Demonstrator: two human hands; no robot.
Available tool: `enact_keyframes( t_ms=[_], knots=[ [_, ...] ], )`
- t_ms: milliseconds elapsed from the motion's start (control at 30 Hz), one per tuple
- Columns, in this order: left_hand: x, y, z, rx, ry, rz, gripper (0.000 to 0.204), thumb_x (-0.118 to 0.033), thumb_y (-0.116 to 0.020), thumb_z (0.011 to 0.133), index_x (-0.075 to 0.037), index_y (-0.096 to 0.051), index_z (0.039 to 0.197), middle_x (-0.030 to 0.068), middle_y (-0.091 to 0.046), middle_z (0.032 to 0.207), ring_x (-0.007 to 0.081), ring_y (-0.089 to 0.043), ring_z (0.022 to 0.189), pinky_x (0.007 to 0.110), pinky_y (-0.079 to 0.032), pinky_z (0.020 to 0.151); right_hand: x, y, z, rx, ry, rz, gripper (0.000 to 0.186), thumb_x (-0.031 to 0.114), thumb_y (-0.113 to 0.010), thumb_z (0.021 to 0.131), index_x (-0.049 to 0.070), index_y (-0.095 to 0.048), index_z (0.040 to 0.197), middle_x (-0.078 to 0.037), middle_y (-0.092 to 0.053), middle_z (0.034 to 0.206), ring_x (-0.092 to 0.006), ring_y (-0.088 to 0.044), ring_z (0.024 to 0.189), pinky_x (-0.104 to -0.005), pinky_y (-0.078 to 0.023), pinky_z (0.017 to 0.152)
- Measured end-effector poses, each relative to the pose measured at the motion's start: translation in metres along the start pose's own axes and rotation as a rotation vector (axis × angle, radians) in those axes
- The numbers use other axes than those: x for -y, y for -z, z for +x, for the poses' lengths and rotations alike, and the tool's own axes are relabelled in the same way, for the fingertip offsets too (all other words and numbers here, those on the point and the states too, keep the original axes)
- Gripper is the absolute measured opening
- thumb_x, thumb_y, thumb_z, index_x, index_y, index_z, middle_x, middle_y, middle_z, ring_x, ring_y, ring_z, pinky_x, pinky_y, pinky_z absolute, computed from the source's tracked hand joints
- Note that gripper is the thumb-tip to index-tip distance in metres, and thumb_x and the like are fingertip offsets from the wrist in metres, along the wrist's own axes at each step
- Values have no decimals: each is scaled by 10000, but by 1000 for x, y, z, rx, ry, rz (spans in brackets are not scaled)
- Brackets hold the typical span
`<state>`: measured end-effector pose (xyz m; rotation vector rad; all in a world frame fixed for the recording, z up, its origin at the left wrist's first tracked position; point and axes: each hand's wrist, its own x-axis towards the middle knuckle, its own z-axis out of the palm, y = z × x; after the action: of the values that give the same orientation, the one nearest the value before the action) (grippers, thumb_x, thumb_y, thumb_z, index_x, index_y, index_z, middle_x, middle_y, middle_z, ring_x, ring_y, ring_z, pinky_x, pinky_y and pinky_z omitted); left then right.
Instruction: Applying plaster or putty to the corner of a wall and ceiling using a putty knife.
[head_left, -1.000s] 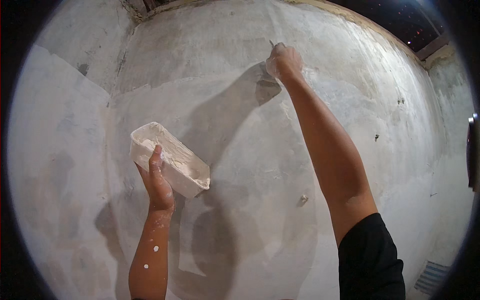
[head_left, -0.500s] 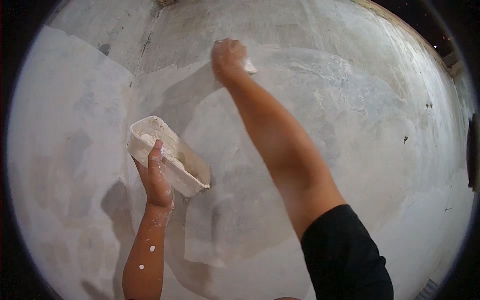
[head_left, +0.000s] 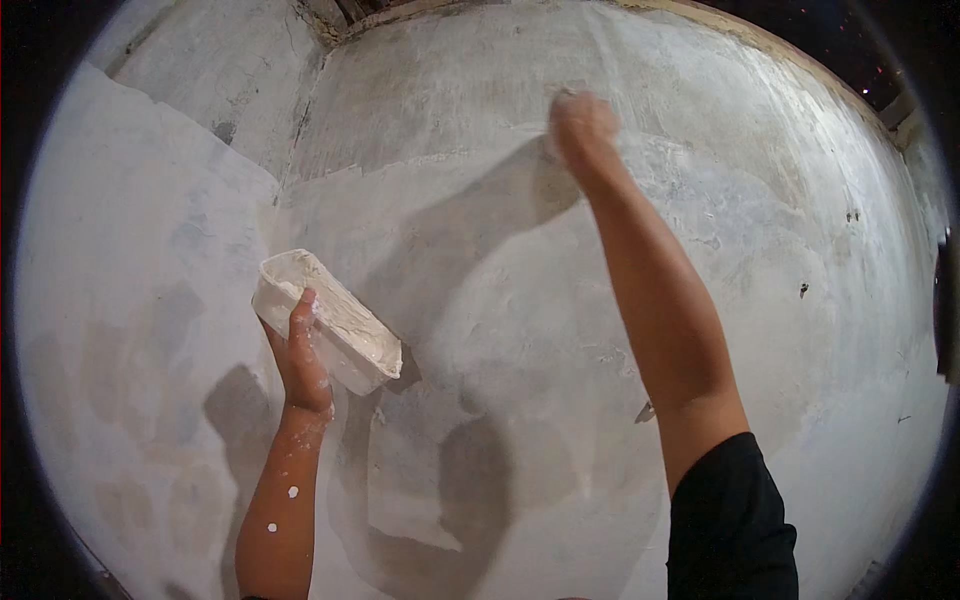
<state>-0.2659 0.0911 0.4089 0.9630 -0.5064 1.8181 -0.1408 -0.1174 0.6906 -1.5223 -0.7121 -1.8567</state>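
My left hand grips a long white rectangular tub from beneath and the side, thumb over its near edge. Pale, creamy paste lies inside it, and white flecks dot my wrist and forearm. My right arm reaches high to the patchy grey-white wall. My right hand is closed and smeared by motion, with a small grey piece of a scraper showing at its top; the rest of that tool is hidden or blurred.
Wall corners run down at the left and far right. A rough ledge edges the wall top, with a dark opening above at the upper right. A dark object stands at the right rim. Small holes mark the wall.
My right hand swept left about half a second ago and is now back to the right. The tub stays in my left hand, shifted slightly in view.
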Motion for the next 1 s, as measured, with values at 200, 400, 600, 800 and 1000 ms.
enact_keyframes(
  t_ms=[200, 400, 600, 800, 1000],
  knots=[
    [11, 2, -2, 17, 45, -37, 592, -254, -544, 832, -53, -256, 1309, 115, -361, 1257, 224, -351, 1182, 361, -247, 1018, 0, -10, -19, 83, 122, -292, 202, 136, -496, 843, 38, -660, 907, -151, -643, 952, -275, -632, 856, -400, -490, 735],
    [15, 14, -2, -13, 59, -15, 594, -254, -551, 825, -52, -263, 1305, 116, -363, 1254, 228, -353, 1178, 360, -245, 1019, 93, -72, -38, 172, 287, -250, 191, 123, -491, 829, 52, -661, 878, -118, -645, 921, -270, -627, 866, -361, -503, 697],
    [8, 0, -6, -53, 26, 89, 606, -303, -533, 835, -46, -273, 1318, 120, -370, 1273, 239, -352, 1195, 367, -260, 1017, 158, -137, -59, 183, 481, -214, 242, 149, -584, 805, 106, -630, 1038, -92, -587, 1106, -193, -564, 1052, -321, -508, 709],
    [15, -8, 1, -88, 38, 54, 581, -284, -551, 830, -52, -292, 1295, 118, -383, 1253, 233, -363, 1181, 353, -261, 1014, 124, -80, -44, 137, 492, 128, 162, 109, -524, 793, 62, -647, 888, -158, -625, 928, -302, -613, 867, -401, -494, 691],
    [23, 6, 2, -83, 126, -11, 619, -295, -543, 846, -54, -258, 1340, 106, -363, 1302, 241, -354, 1210, 360, -259, 1023, -8, 16, -23, 97, 351, -121, 115, 72, -511, 739, 0, -598, 761, -236, -607, 779, -384, -603, 739, -467, -469, 640]
  ],
)
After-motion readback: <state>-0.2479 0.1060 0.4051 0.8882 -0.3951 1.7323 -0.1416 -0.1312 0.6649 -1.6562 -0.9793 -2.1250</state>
